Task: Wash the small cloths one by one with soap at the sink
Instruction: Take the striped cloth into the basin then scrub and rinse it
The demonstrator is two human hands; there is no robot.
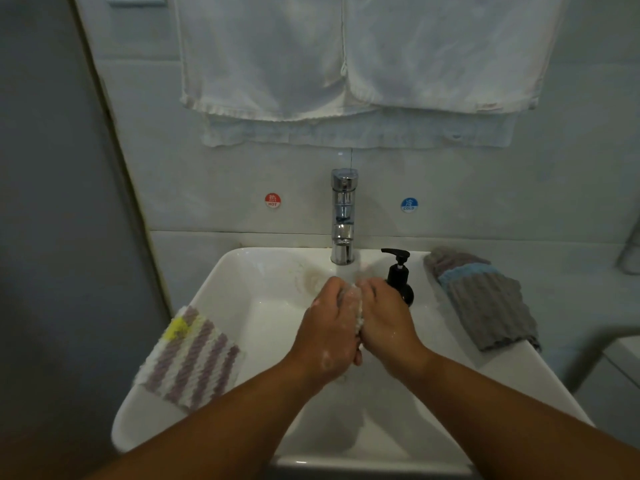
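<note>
- Left hand [329,327] and right hand [388,323] pressed together over the sink [242,271] basin, both clenched around a small sudsy cloth [355,306] squeezed between them, below the tap [343,216].
- Soap foam on both hands.
- Striped cloth [192,358], purple-white with a yellow corner, lies on the left sink rim.
- Pile of grey and blue cloths [485,296] lies on the right rim.
- Black soap pump [400,277] stands just beside the right hand, right of the tap.
- White towels [346,64] hang on the wall above.
</note>
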